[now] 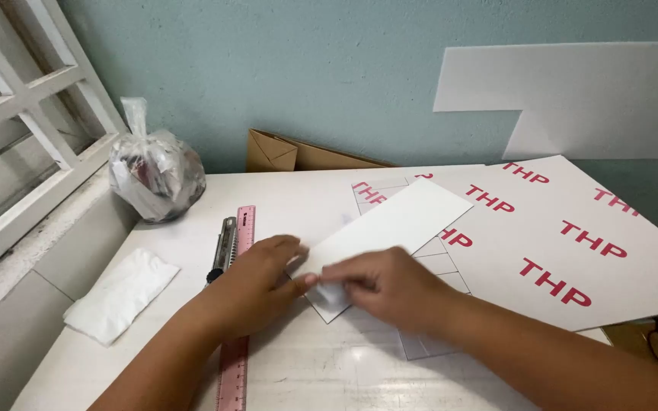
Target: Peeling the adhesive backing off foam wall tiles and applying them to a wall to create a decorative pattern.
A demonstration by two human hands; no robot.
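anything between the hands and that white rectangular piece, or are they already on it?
Nothing visible in the way. Both the left hand and the right hand are already at the near corner of the white rectangular piece, fingertips meeting there. The pink ruler and utility knife lie off to the left.

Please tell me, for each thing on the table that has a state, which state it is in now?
White rectangular board piece: flat on the table, near corner pinched by both hands.
Left hand: fingers closed on that corner.
Right hand: fingers closed on the same corner.
Pink plastic ruler: flat, partly under the left arm.
Grey utility knife: lying beside the ruler, untouched; blade not discernible.
Clear plastic bag: knotted shut, full.
White folded cloth: lying flat.
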